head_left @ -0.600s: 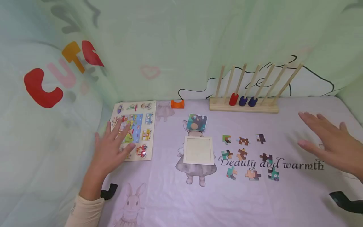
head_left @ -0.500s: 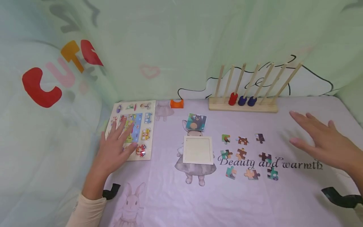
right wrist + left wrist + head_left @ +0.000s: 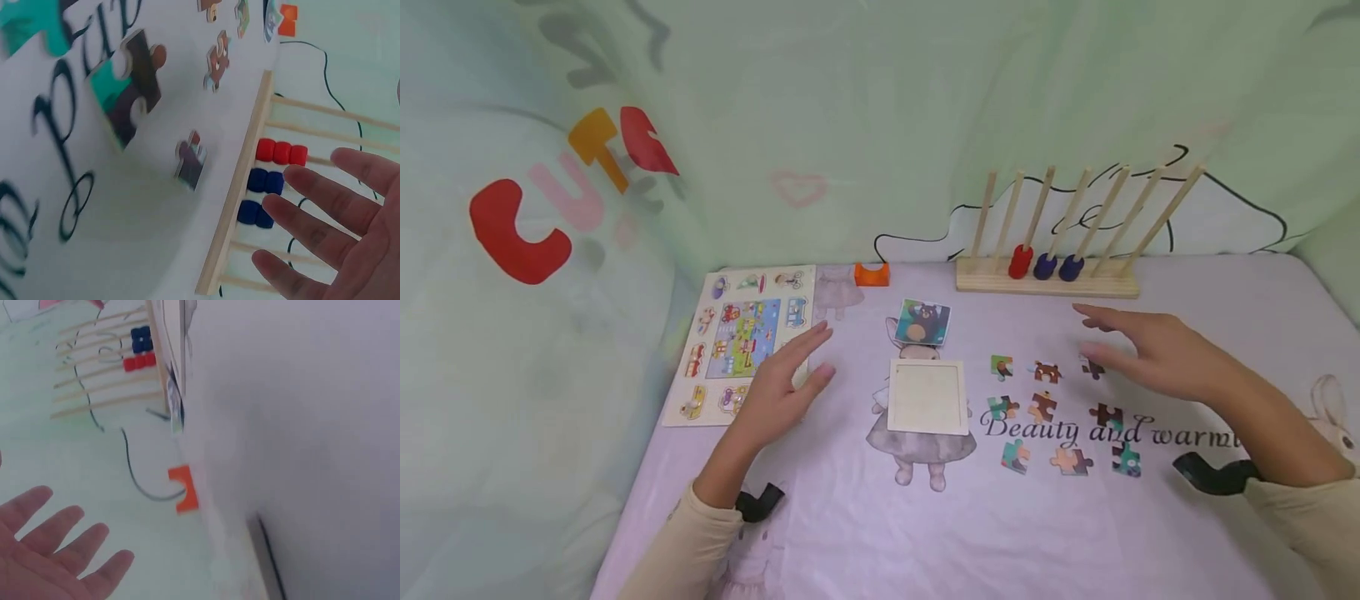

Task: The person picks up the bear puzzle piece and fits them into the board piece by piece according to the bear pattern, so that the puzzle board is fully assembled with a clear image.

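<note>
My left hand [image 3: 777, 398] hovers above the table near the lower right corner of the peg puzzle board [image 3: 681, 392], fingers straight and holding nothing. In the left wrist view the left hand [image 3: 56, 550] shows spread fingers. My right hand [image 3: 1157, 350] hangs over the table beside the loose jigsaw pieces [image 3: 1042, 407], partly covering the upper right one. Its fingers are extended with nothing in them, as the right hand [image 3: 337, 231] in the right wrist view also shows. Between the hands lies a square wooden tray [image 3: 927, 397], with a bear picture card [image 3: 923, 322] just behind it.
A wooden bead rack [image 3: 1047, 286] with upright rods stands at the back, carrying red beads [image 3: 1020, 262] and dark blue beads [image 3: 1071, 267]. An orange block [image 3: 872, 275] sits at the back edge. Fabric curtains [image 3: 850, 125] enclose the table behind and at the left.
Both hands have moved inward: the left one to the right, off the peg puzzle board, and the right one leftward to the jigsaw pieces. The objects on the table have stayed put.
</note>
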{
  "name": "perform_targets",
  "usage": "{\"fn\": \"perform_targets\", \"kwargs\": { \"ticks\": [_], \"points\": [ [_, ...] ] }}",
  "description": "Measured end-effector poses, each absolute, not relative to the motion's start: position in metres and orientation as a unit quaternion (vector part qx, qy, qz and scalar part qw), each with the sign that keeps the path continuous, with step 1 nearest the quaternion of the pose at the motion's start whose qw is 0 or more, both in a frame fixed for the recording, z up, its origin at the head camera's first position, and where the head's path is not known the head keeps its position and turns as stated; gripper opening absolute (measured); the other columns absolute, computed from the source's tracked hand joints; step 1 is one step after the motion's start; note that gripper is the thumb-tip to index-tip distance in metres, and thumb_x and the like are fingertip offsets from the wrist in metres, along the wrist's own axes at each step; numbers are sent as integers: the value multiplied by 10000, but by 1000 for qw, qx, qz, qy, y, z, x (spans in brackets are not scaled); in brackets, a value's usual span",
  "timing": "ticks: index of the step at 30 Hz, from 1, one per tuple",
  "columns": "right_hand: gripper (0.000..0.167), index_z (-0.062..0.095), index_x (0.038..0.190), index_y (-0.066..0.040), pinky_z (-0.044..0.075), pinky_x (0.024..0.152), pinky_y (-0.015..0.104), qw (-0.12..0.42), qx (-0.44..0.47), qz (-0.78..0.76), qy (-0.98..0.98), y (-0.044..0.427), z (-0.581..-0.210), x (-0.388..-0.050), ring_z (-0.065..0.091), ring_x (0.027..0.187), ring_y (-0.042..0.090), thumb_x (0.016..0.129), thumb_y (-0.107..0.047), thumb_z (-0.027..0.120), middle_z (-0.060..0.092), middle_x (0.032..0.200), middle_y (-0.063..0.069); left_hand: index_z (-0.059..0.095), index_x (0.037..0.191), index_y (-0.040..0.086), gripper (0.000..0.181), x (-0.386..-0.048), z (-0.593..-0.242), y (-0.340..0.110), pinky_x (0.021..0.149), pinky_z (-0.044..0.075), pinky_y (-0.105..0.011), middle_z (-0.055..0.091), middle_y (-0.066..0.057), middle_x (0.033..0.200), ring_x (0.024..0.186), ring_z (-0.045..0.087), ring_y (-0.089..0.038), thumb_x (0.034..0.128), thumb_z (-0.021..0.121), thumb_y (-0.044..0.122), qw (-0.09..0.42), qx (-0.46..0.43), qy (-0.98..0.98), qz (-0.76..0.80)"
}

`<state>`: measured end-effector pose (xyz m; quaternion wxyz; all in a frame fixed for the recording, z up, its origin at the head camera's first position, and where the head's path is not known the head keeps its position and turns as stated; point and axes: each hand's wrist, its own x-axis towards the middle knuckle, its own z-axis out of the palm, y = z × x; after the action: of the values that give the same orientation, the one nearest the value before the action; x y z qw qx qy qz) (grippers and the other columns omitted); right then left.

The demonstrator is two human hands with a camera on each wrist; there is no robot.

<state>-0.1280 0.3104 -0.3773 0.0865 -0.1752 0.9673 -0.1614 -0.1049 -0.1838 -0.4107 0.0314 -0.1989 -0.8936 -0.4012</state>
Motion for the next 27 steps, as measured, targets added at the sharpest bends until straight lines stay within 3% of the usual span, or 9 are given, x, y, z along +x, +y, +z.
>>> {"fn": "perform_targets", "kwargs": {
  "ticks": [8,16,27],
  "points": [
    [534,599,1405,-87,484,968,631,88,-204,-181,958,282,-382,-145,612,1238,400,1013,-449,585,661,1343,179,554,1461,164,540,-119,-424,-146,1129,433,-478,551,-16,1513,1430,493,-198,973,700,342,-27,-188,-850,-491],
    [449,706,1276,-119,515,949,574,111,-214,-201,949,257,-390,-161,633,1178,341,1009,-460,589,691,1286,143,552,1449,125,573,-133,-440,-127,1159,404,-423,567,-17,1487,1411,511,-198,953,726,352,-93,-139,-813,-557],
    [302,775,1082,-189,540,912,484,137,-238,-207,939,237,-406,-173,638,983,176,960,-446,672,723,1057,-15,697,1285,193,465,-142,-455,-126,1189,353,-423,637,106,1390,1397,508,-139,859,818,337,-109,-168,-844,-498]
  ]
}}
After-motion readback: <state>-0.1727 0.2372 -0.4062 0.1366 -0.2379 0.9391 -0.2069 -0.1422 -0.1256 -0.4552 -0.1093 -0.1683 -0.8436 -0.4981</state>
